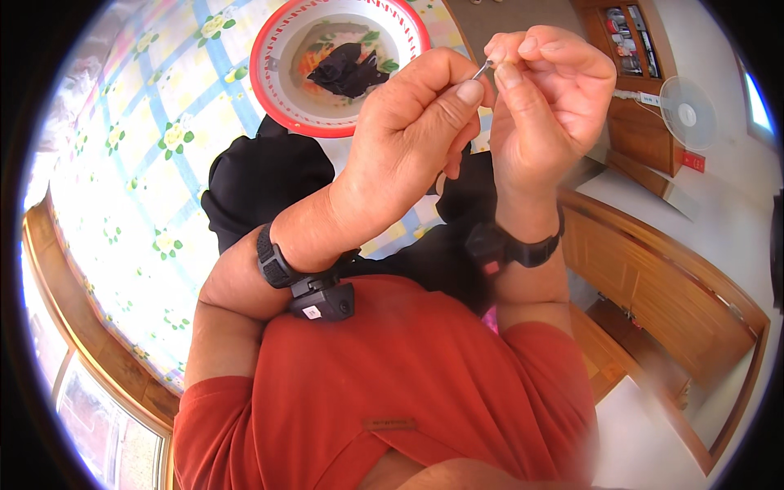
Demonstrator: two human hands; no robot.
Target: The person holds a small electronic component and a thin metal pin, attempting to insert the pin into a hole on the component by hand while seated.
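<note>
My left hand (416, 118) is closed, with a thin, short metal rod (483, 70) pinched between thumb and forefinger. The rod's kind is too small to tell. Its tip points toward my right hand (551, 98), whose thumb and fingertips are pressed together right beside it. Whatever sits in that right pinch, if anything, is hidden. Beyond my left hand stands a white basin with a red rim (263, 82). It holds shallow liquid, and a crumpled black cloth (347, 69) lies in it over a printed flower pattern.
A flowered, checked cover (175, 135) spreads under the basin and to the left. My black-clad knee (265, 184) is in front of the basin. At the right are a white fan (688, 113), a wooden cabinet (633, 122) and wooden panels (653, 278). A window (98, 425) is at lower left.
</note>
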